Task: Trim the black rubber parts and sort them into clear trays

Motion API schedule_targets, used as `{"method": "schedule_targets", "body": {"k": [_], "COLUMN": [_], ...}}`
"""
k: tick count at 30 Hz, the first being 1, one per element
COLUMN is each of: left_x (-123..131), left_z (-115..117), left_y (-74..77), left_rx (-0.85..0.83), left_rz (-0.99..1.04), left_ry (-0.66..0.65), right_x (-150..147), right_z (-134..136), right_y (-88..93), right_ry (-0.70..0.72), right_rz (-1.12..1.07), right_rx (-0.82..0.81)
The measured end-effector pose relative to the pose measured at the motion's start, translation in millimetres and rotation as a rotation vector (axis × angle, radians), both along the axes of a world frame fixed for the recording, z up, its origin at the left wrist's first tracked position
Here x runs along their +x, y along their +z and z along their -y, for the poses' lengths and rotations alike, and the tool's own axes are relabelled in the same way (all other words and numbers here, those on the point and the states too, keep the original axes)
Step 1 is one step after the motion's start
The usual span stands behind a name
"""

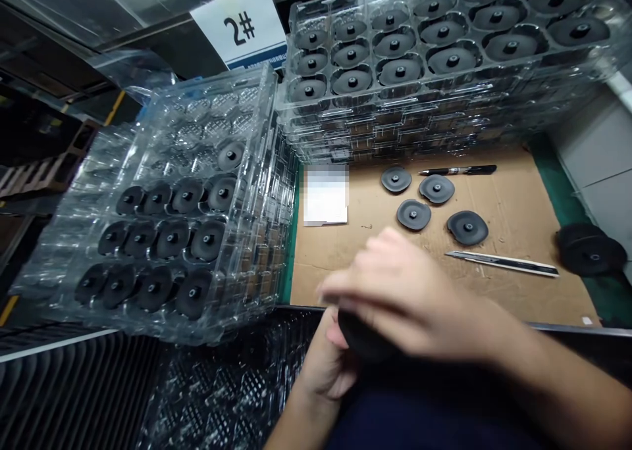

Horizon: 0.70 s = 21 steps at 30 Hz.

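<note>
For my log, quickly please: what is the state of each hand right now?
Left hand: closed on the black part, holding it from below.
Right hand: lies over the same part, blurred; open or closed cannot be told.

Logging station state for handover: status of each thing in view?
Clear plastic blister tray, left: partly filled, far rows mostly empty.
Rear stack of clear trays: top tray's visible pockets filled.
Four loose black round discs: flat on cardboard sheet.
Black pen: lying flat.
Silver utility knife: lying flat.
Black disc in hands: held.
Left hand: grip shut under it.
Right hand: over it, blurred; grip unclear.
</note>
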State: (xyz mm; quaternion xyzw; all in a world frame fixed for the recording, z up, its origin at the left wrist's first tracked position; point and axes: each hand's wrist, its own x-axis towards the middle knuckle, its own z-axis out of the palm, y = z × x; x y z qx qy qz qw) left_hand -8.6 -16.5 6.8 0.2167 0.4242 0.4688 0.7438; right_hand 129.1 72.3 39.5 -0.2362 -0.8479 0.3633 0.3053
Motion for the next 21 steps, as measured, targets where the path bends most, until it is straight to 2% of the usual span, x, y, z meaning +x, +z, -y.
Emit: {"method": "schedule_targets", "body": {"k": [2, 4, 7, 9, 12, 17, 21], "left_x": [-4.2, -8.0, -10.8, -11.0, -10.8, -11.6, -9.5], "left_z": [1.5, 2.8, 2.6, 1.3, -1.0, -4.7, -6.4], "left_y": [-1.5, -3.9, -8.9, -11.4, -11.9, -12.6, -13.1], "left_rx": [-0.052, -0.084, -0.079, -0.084, -0.11, -0.141, -0.108], "left_rz": [0.171, 0.35, 0.523, 0.584, 0.624, 0.668, 0.621], "left_ry": [0.008, 0.005, -0.008, -0.015, -0.019, -0.028, -0.058], "right_x": [4.6, 7.6, 6.1, 4.9, 10.4, 36.9, 52.7], "right_z": [-17.6, -29.0, -24.2, -9.6, 14.1, 37.9, 52.8], "right_y": [-23.2, -56.6, -106.0, -125.9, -129.6, -106.6, -97.8], "right_ry": [-0.142, -0.214, -0.233, -0.282, -0.382, -0.477, -0.527], "right_rz": [-0.013, 0.025, 0.12, 0.144, 0.137, 0.111, 0.088], "right_rx": [-0.202, -0.312, -0.277, -0.239, -0.224, -0.26, -0.337]}}
